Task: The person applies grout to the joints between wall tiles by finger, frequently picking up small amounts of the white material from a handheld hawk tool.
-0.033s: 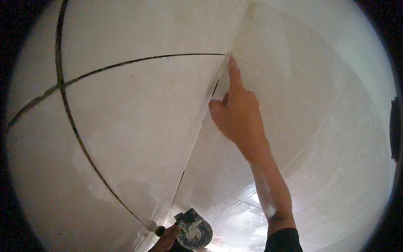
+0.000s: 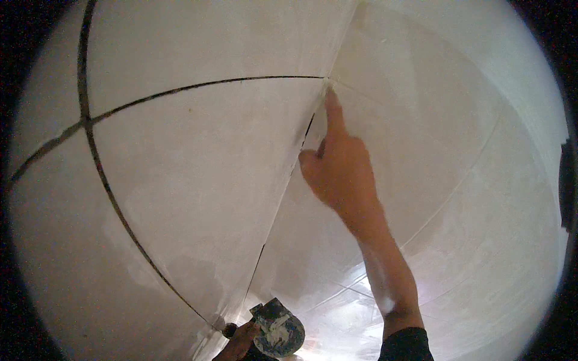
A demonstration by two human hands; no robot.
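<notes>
My right hand (image 2: pixel 340 168) reaches up to the inside corner joint (image 2: pixel 283 198) where two white tiled walls meet. Its index finger is stretched out with the tip pressed on the joint, near where a horizontal tile line meets it. The thumb sticks out to the left, the other fingers are curled, and it holds nothing. Low in the picture my left hand (image 2: pixel 238 346) grips a small rounded tool (image 2: pixel 278 331) smeared with white and dark paste, held close to the foot of the corner.
The left wall (image 2: pixel 198 162) has large white tiles with dark open joints (image 2: pixel 120 204). The right wall (image 2: pixel 457 120) has pale, filled joints. Glossy white floor tiles (image 2: pixel 337 307) reflect light at the bottom. A dark edge (image 2: pixel 566 180) shows at far right.
</notes>
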